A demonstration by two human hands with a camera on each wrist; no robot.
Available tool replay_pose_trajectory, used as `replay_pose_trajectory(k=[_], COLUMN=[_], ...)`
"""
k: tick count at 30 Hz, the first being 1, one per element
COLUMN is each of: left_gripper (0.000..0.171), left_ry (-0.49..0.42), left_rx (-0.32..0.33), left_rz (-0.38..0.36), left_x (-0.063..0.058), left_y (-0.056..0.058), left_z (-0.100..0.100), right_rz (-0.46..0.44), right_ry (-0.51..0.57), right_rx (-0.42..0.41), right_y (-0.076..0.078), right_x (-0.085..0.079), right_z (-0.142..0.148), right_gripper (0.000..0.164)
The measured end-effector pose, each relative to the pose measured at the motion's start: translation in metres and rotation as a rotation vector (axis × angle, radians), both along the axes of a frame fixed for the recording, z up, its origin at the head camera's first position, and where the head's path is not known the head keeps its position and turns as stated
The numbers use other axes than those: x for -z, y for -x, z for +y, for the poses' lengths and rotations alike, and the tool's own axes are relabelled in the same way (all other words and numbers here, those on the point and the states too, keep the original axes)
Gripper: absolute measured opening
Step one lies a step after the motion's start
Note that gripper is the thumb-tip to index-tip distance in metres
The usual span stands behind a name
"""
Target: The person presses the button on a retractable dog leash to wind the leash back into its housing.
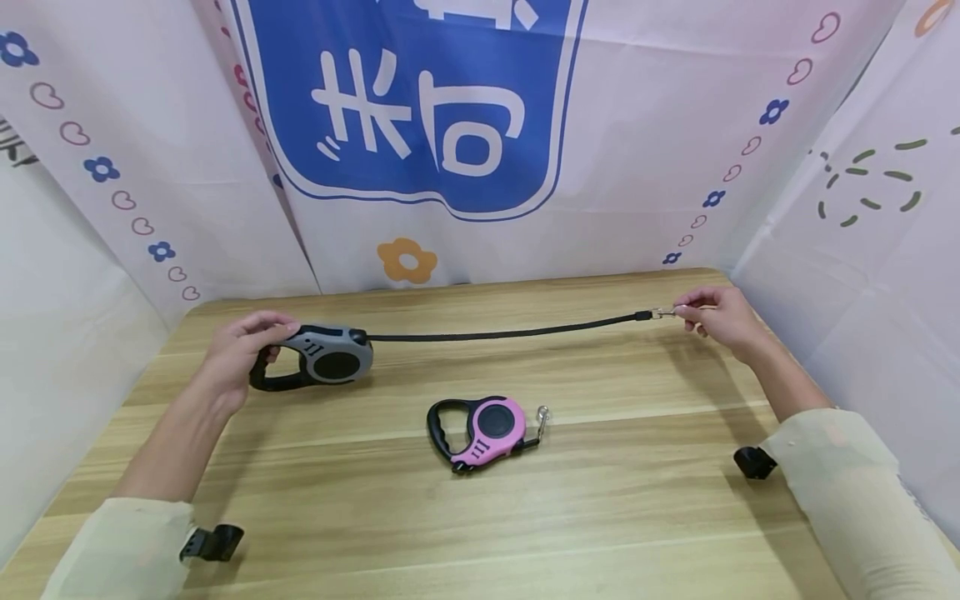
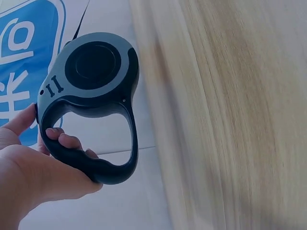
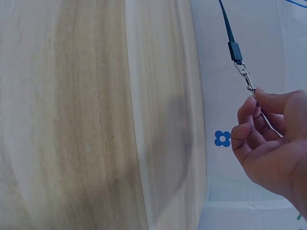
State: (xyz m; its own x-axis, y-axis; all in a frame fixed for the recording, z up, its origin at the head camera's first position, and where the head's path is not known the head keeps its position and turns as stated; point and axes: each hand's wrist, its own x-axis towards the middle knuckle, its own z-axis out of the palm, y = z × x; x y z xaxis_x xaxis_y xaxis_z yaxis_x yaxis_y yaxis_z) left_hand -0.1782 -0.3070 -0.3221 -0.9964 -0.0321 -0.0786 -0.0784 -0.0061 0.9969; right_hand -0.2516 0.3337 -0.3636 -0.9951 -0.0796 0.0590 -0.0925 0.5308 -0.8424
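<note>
My left hand (image 1: pixel 238 350) grips the black handle of a grey retractable dog leash (image 1: pixel 336 354), its fingers curled through the loop and the thumb along the top edge. In the left wrist view the round black disc of the grey leash (image 2: pixel 93 64) faces the camera. A black cord (image 1: pixel 510 334) runs out of the casing, nearly straight, across to the right. At its far end my right hand (image 1: pixel 723 321) pinches the metal snap hook (image 1: pixel 664 313) between thumb and forefinger. The right wrist view shows that snap hook (image 3: pixel 245 75) below the cord's black sleeve.
A pink retractable leash (image 1: pixel 498 421) with a black handle lies on the wooden table (image 1: pixel 570 517) between the arms, its small metal clip (image 1: pixel 542 414) to the right. White printed cloth (image 1: pixel 637 142) hangs behind the table and at both sides. Each sleeve carries a small black device.
</note>
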Motion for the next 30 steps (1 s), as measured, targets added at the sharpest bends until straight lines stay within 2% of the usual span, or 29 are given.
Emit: replay_pose_trajectory(k=[6,13,21,26,30], left_gripper=[0.022,0.02,0.021,0.019,0.019], left_ry=[0.033,0.066,0.032,0.039,0.071], left_rx=[0.0,-0.042,-0.068,-0.046,-0.027], left_rz=[0.011,0.016,0.018,-0.016,-0.036], left_x=[0.001,0.001,0.001,-0.001,-0.001], left_y=[0.0,-0.001,-0.002,0.0,0.001], left_z=[0.002,0.002,0.004,0.008,0.008], right_rz=[0.004,-0.003,-0.023,-0.037,-0.046], right_ry=[0.001,0.005,0.021,0.033,0.023], right_rx=[0.003,0.018,0.016,-0.03,-0.028], right_y=[-0.001,0.002,0.003,0.002,0.003], right_x=[0.001,0.004,0.005,0.001,-0.001], right_z=[-0.001,0.004,0.003,-0.009,-0.014], right_gripper=[0.023,0.026,0.028,0.029,0.03])
